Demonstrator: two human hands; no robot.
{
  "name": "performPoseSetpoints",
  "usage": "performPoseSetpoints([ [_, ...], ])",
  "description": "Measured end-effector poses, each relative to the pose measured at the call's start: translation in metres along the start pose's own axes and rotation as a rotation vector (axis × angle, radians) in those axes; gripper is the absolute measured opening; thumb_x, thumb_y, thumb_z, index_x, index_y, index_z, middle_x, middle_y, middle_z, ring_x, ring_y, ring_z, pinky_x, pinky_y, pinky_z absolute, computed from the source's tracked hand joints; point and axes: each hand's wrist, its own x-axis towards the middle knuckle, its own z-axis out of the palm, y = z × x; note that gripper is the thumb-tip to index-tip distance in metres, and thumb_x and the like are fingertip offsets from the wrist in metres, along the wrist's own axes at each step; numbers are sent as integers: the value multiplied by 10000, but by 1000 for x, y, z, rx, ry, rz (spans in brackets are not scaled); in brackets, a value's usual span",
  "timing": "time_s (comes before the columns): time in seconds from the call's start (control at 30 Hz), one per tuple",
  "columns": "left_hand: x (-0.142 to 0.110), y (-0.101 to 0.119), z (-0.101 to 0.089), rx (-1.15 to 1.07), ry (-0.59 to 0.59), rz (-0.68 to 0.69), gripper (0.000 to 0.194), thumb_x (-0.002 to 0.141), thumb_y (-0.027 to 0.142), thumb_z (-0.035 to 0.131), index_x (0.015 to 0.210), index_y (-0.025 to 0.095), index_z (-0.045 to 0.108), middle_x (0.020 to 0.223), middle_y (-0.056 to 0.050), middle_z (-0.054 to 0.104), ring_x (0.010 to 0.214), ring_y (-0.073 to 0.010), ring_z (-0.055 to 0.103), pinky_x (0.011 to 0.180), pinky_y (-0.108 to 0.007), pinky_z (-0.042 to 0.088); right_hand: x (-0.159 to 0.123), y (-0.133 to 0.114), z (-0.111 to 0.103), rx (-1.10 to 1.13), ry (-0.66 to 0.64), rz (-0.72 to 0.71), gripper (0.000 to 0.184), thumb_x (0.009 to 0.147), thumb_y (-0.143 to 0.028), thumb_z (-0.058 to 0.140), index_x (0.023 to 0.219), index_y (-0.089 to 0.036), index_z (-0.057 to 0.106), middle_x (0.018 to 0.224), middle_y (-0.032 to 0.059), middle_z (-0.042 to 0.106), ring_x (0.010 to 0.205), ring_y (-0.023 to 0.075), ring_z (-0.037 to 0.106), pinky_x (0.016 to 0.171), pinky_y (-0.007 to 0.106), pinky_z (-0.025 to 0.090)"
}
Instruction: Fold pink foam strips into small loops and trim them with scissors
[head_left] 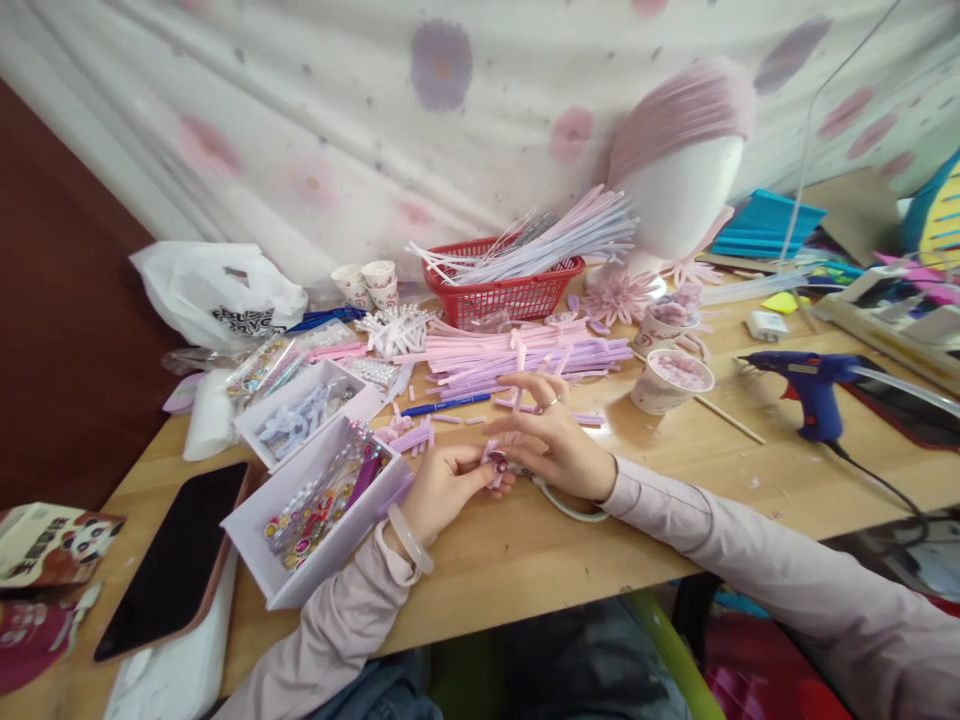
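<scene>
Low over the table's front, my left hand (454, 487) is closed, pinching a small lilac chenille flower piece (495, 465) with a dark pink centre between thumb and fingers. My right hand (559, 440) arches over it from the right, fingers spread, with one finger raised and others at or near the piece; whether they touch it cannot be made out. Just beyond the hands are short cut lilac chenille stems (411, 436), a blue pen (446, 404) and a bundle of pink and purple chenille stems (517, 350).
Left of my hands stand a white box of beads and charms (251, 545) and a phone (176, 560). Behind are a red basket (499, 297) of stems and a white mannequin head (686, 195). To the right are a paper cup (660, 392), a wooden stick (731, 420) and a blue glue gun (814, 385).
</scene>
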Motion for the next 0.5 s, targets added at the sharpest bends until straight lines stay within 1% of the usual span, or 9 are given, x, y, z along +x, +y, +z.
performPoseSetpoints([
  [0.07, 0, -1, 0, 53, 5, 35, 145, 676, 265, 711, 739, 135, 730, 708, -73, 726, 625, -181, 650, 652, -292, 524, 0, 0, 1, 26, -22, -25, 119, 820, -289, 581, 846, -227, 679, 1299, 76, 431, 1203, 287, 332, 996, 481, 246],
  [0.2, 0, -1, -1, 126, 3, 57, 126, 700, 236, 682, 759, 143, 744, 722, -72, 732, 640, -190, 652, 663, -295, 523, 0, 3, 1, 111, -7, -35, 117, 809, -296, 602, 768, -217, 678, 1207, 71, 522, 1155, 267, 368, 1002, 469, 255],
  [0.37, -1, 1, -1, 159, -8, 72, 111, 710, 223, 663, 726, 151, 746, 714, -64, 733, 631, -190, 651, 648, -289, 528, 0, 8, 3, 245, -11, 3, 183, 825, -340, 584, 739, -197, 658, 1137, 83, 567, 1085, 246, 431, 962, 453, 305],
  [0.5, -3, 2, 0, 141, -8, 68, 117, 714, 209, 653, 649, 152, 731, 661, -49, 720, 631, -180, 650, 632, -258, 526, 2, 8, 2, 300, -22, 14, 159, 828, -314, 588, 764, -185, 655, 1106, 93, 571, 1050, 229, 467, 941, 436, 322],
])
